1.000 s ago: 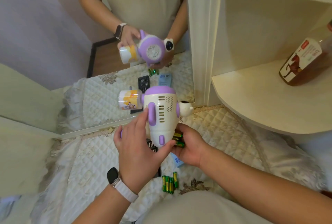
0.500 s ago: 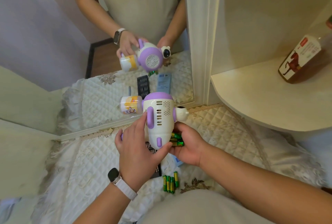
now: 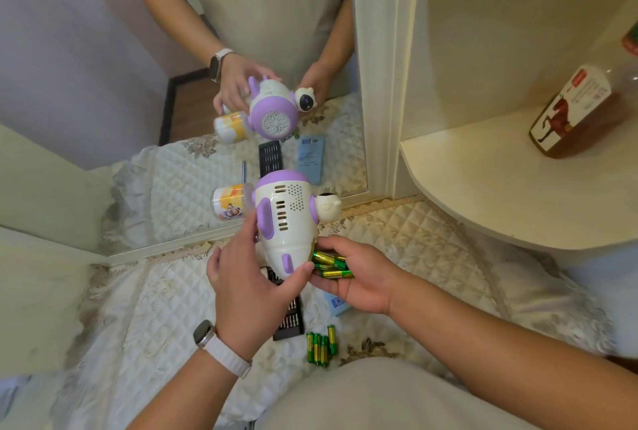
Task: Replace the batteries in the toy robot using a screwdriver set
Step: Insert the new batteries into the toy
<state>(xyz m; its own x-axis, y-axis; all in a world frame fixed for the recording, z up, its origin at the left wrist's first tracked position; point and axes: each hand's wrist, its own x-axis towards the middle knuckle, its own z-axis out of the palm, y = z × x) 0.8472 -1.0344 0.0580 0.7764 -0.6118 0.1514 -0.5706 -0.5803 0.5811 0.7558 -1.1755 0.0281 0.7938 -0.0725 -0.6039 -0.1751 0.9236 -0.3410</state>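
My left hand (image 3: 249,286) grips the toy robot (image 3: 286,219), held up in the middle of the view above the quilted cloth (image 3: 397,233). My right hand (image 3: 359,281), at its 5 o'clock, curls round some green batteries (image 3: 329,263). The toy looks light, hard and slippery, so I would hold its fat body, not the little head (image 3: 328,205). At 2 o'clock a bottle (image 3: 573,108) shows a horse; I cannot read its words.

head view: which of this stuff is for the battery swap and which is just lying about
For the job:
- toy robot, gripped by the left hand
- green batteries, held in the right hand
- loose batteries on the quilted cloth
- black bit tray

Lying about:
- brown bottle on the shelf
- mirror
- blue box, purpose unclear
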